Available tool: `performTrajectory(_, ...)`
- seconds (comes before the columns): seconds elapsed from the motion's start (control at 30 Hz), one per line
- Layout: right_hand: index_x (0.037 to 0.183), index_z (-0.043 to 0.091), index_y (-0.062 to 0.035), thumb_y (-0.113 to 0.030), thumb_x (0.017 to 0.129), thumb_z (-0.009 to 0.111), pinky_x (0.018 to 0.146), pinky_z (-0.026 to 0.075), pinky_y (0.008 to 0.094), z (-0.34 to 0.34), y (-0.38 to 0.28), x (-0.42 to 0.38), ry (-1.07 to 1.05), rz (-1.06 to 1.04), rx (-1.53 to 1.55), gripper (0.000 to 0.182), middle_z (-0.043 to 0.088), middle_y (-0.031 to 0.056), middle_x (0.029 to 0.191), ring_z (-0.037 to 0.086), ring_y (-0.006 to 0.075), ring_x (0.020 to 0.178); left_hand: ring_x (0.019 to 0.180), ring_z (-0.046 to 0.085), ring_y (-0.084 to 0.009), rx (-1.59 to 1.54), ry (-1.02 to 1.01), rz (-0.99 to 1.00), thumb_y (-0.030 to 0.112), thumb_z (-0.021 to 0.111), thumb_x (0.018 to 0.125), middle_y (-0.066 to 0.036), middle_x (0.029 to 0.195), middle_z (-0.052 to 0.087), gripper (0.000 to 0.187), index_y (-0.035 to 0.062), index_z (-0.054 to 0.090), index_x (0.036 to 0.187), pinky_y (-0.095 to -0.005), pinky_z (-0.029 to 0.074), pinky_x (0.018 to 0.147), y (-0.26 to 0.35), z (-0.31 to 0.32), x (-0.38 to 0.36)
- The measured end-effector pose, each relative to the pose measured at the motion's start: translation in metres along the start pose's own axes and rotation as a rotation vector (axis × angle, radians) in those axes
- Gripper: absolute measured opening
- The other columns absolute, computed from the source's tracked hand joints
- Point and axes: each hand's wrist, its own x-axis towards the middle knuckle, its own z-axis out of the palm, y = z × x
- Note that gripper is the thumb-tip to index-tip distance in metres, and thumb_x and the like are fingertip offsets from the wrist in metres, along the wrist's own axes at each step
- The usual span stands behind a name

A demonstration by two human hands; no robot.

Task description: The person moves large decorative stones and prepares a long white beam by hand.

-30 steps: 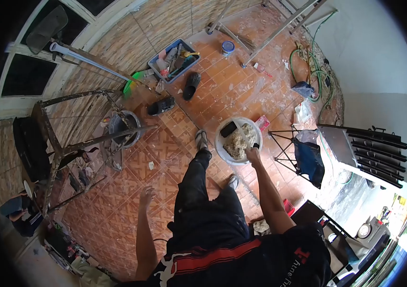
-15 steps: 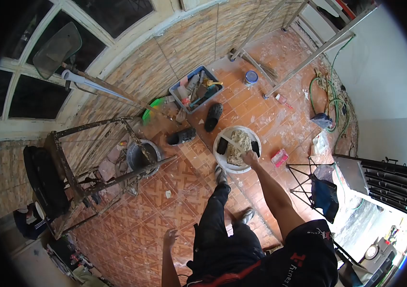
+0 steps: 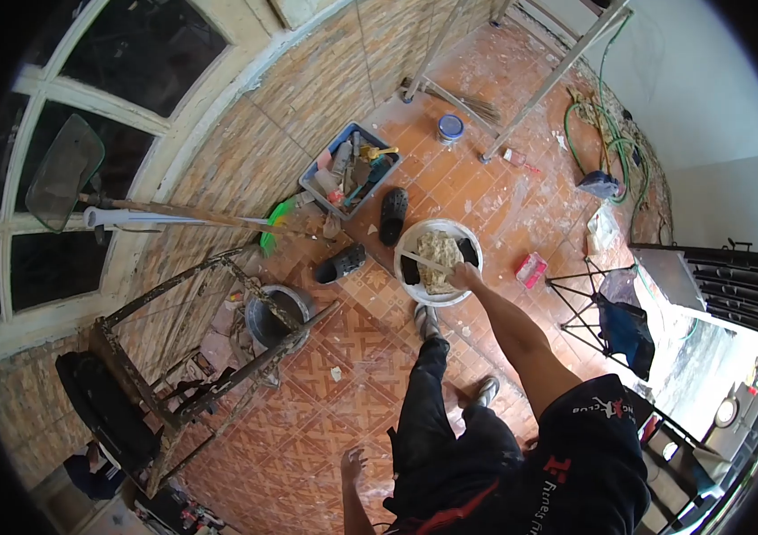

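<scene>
My right hand point(image 3: 464, 276) is closed on one end of a pale flat stick point(image 3: 428, 261), which lies across the mouth of a round white bucket point(image 3: 473, 287). Inside the bucket sits a lumpy off-white mass point(image 3: 440, 249) like plaster, with dark patches on either side. The fingers of my left hand point(image 3: 353, 464) are loosely bent and apart, with nothing in them, over the tiled floor at lower left. One of my shoes point(image 3: 426, 321) stands close to the bucket's near side.
Beyond the bucket are black clogs point(image 3: 392, 216), a blue crate of tools point(image 3: 343, 178) and a paint can point(image 3: 450, 129). A rusty metal frame point(image 3: 169, 419) leans over a grey metal bucket point(image 3: 294, 308) at left. A folding stool point(image 3: 624, 332) and pink box point(image 3: 531, 269) stand right.
The view has shifted and turned a little. My right hand stays on the stick, which now lies at a flatter angle across the bucket. My left hand still hangs low.
</scene>
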Motion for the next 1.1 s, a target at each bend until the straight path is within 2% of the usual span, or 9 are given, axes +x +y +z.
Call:
performTrajectory(0.27, 0.083, 0.067, -0.0087, -0.034, 0.068, 0.053, 0.07, 0.049, 0.0425, -0.006, 0.009, -0.012, -0.012, -0.014, -0.092, 0.032, 0.063, 0.0179, 0.081, 0.061, 0.0327, 0.077, 0.087, 0.06, -0.0262, 0.173, -0.06, -0.045, 0.021, 0.04, 0.092, -0.012, 0.116, 0.052, 0.034, 0.0045, 0.042, 0.121, -0.0366, 0.049, 0.077, 0.059, 0.001, 0.015)
performTrajectory(0.43, 0.086, 0.066, -0.0054, -0.034, 0.07, 0.053, 0.07, 0.049, 0.0419, 0.003, 0.023, -0.007, -0.109, -0.062, -0.088, 0.035, 0.064, 0.0162, 0.084, 0.061, 0.0327, 0.081, 0.086, 0.061, -0.0237, 0.202, -0.068, 0.027, 0.021, 0.044, 0.089, -0.011, 0.108, 0.055, 0.032, 0.0045, 0.047, 0.116, -0.0322, 0.049, 0.069, 0.098, 0.008, 0.031)
performTrajectory(0.57, 0.11, 0.054, -0.0048, -0.037, 0.072, 0.059, 0.088, 0.039, 0.0454, -0.009, 0.024, -0.028, -0.147, -0.067, -0.056, 0.05, 0.059, 0.0211, 0.1, 0.053, 0.034, 0.102, 0.083, 0.06, -0.0208, 0.263, -0.112, 0.068, 0.023, 0.045, 0.089, -0.01, 0.105, 0.055, 0.033, 0.0041, 0.047, 0.116, -0.0289, 0.048, 0.069, 0.125, 0.025, 0.036)
performTrajectory(0.6, 0.11, 0.054, -0.0048, -0.037, 0.072, 0.059, 0.088, 0.039, 0.0454, -0.01, 0.023, -0.042, -0.137, -0.067, -0.046, 0.05, 0.059, 0.0211, 0.1, 0.053, 0.034, 0.102, 0.083, 0.06, -0.0208, 0.273, -0.11, 0.078, 0.023, 0.045, 0.089, -0.01, 0.105, 0.055, 0.033, 0.0041, 0.047, 0.116, -0.0289, 0.048, 0.069, 0.131, 0.028, 0.032)
performTrajectory(0.63, 0.111, 0.052, -0.0035, -0.036, 0.072, 0.059, 0.089, 0.038, 0.0462, -0.013, 0.023, -0.056, 0.149, -0.099, -0.051, 0.052, 0.058, 0.0223, 0.1, 0.052, 0.0346, 0.102, 0.081, 0.06, -0.0196, 0.302, -0.108, 0.089, 0.022, 0.045, 0.088, -0.01, 0.104, 0.055, 0.032, 0.0034, 0.048, 0.115, -0.0276, 0.048, 0.069, 0.149, 0.041, 0.023)
performTrajectory(0.7, 0.117, 0.044, -0.0014, -0.032, 0.072, 0.06, 0.087, 0.04, 0.0443, -0.005, 0.022, -0.089, 0.523, -0.092, -0.016, 0.056, 0.056, 0.0257, 0.1, 0.054, 0.0351, 0.099, 0.079, 0.059, -0.0183, 0.34, -0.1, 0.105, 0.021, 0.045, 0.088, -0.009, 0.102, 0.055, 0.032, 0.0026, 0.049, 0.114, -0.0263, 0.047, 0.068, 0.164, 0.051, 0.011)
performTrajectory(0.87, 0.099, 0.059, -0.0037, -0.033, 0.07, 0.058, 0.078, 0.045, 0.0414, 0.026, 0.071, -0.217, 0.247, 0.102, 0.677, 0.041, 0.059, 0.0237, 0.094, 0.057, 0.035, 0.09, 0.08, 0.059, -0.0175, 0.455, -0.286, 0.119, 0.023, 0.047, 0.087, -0.011, 0.094, 0.059, 0.033, 0.0, 0.052, 0.11, -0.025, 0.047, 0.066, 0.187, 0.081, 0.032)
performTrajectory(0.97, 0.092, 0.062, -0.0041, -0.03, 0.073, 0.054, 0.077, 0.045, 0.0388, 0.055, 0.107, -0.364, 0.24, 0.291, 0.738, 0.033, 0.062, 0.0208, 0.091, 0.059, 0.0307, 0.087, 0.08, 0.059, -0.0196, 0.663, -0.408, 0.119, 0.024, 0.047, 0.086, -0.011, 0.093, 0.06, 0.033, 0.0007, 0.053, 0.108, -0.0274, 0.048, 0.066, 0.224, 0.129, -0.014)
performTrajectory(1.1, 0.084, 0.064, -0.0016, -0.033, 0.072, 0.05, 0.071, 0.047, 0.0426, 0.189, 0.171, -0.519, 0.521, 0.735, 0.723, 0.036, 0.062, 0.0217, 0.084, 0.059, 0.0349, 0.078, 0.076, 0.06, -0.0236, 0.867, -0.563, 0.206, 0.025, 0.05, 0.083, -0.007, 0.092, 0.061, 0.03, 0.0032, 0.054, 0.103, -0.0352, 0.047, 0.066, 0.244, 0.194, 0.046)
